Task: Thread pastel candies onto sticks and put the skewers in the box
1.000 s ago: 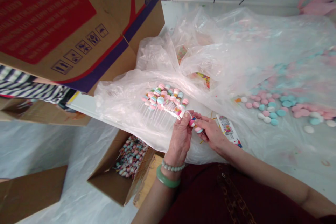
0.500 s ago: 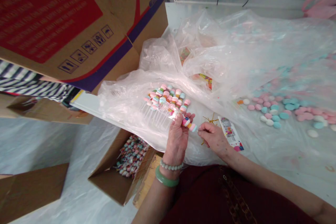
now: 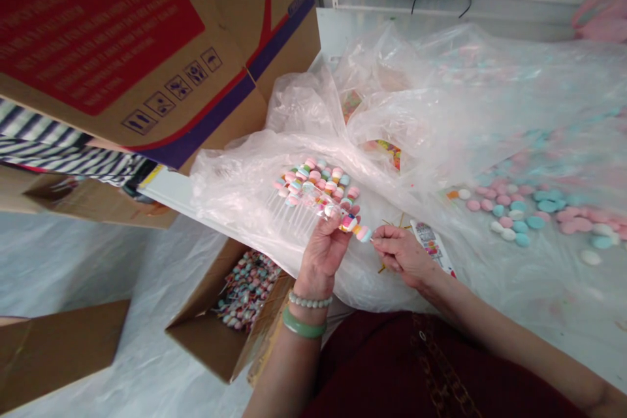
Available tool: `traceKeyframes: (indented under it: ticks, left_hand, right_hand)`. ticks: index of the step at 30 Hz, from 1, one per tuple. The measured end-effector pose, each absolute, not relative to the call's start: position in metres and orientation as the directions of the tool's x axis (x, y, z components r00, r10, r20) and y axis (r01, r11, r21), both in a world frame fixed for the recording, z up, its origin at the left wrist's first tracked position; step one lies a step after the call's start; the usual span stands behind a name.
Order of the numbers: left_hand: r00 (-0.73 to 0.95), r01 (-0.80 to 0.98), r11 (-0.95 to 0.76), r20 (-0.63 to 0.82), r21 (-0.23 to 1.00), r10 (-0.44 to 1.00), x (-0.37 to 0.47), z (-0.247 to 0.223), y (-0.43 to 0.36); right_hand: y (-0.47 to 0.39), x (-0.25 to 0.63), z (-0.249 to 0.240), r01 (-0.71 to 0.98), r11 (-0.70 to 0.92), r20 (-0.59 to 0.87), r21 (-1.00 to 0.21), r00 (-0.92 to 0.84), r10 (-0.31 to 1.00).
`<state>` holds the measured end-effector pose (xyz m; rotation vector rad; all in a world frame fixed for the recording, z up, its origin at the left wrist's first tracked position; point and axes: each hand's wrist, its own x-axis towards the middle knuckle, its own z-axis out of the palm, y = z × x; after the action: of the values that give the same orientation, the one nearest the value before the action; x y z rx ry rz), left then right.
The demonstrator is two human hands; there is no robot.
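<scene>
A candy skewer (image 3: 361, 232) with pink, white, orange and blue pieces lies across the fingers of my left hand (image 3: 327, 245), which is closed on it. Clear film with printed colours covers part of it. At the skewer's right end, my right hand (image 3: 399, 249) is pinched shut; what sits between its fingertips is too small to make out. Gold twist ties (image 3: 382, 268) lie under and around this hand. Beside it is a printed card (image 3: 431, 245), partly hidden by the hand. More candy skewers (image 3: 313, 179) with white sticks lie in a row just beyond my left hand.
Loose pastel candies (image 3: 514, 215) spread over plastic sheeting (image 3: 441, 104) on the right. A large carton (image 3: 220, 111) stands at the left. Below the table edge, an open box (image 3: 196, 339) holds many skewers. A person's striped sleeve (image 3: 59, 150) shows behind the carton.
My left hand has tilted and shifted slightly left, still holding the skewer. My right hand stays pinched at its end and now covers more of the card. The whole view has shifted slightly.
</scene>
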<state>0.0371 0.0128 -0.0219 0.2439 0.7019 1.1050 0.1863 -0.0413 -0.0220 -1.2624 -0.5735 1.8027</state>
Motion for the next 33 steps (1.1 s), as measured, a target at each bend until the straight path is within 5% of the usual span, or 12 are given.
traceKeyframes:
  ticks: [8, 15, 20, 30, 33]
  left_hand:
    - [0.110, -0.688, 0.312, -0.330, 0.655, 0.937, 0.059, -0.016, 0.002]
    - [0.167, -0.678, 0.394, -0.393, 0.621, 0.904, 0.066, -0.022, -0.005]
    - [0.410, -0.673, 0.557, -0.381, 0.487, 0.829, 0.040, -0.020, 0.009]
    - [0.271, -0.730, 0.473, -0.427, 0.493, 0.863, 0.057, -0.021, 0.009]
    - [0.264, -0.744, 0.475, -0.447, 0.470, 0.855, 0.057, -0.022, 0.009]
  right_hand:
    - [-0.039, 0.174, -0.024, -0.362, -0.559, -0.558, -0.746, -0.117, 0.821]
    - [-0.033, 0.168, -0.020, -0.570, -0.604, -0.520, -0.557, -0.329, 0.789]
    - [-0.036, 0.174, -0.023, -0.492, -0.561, -0.499, -0.666, -0.266, 0.825]
    - [-0.033, 0.165, -0.024, -0.516, -0.567, -0.523, -0.641, -0.246, 0.816]
    - [-0.035, 0.166, -0.025, -0.403, -0.515, -0.504, -0.756, -0.144, 0.852]
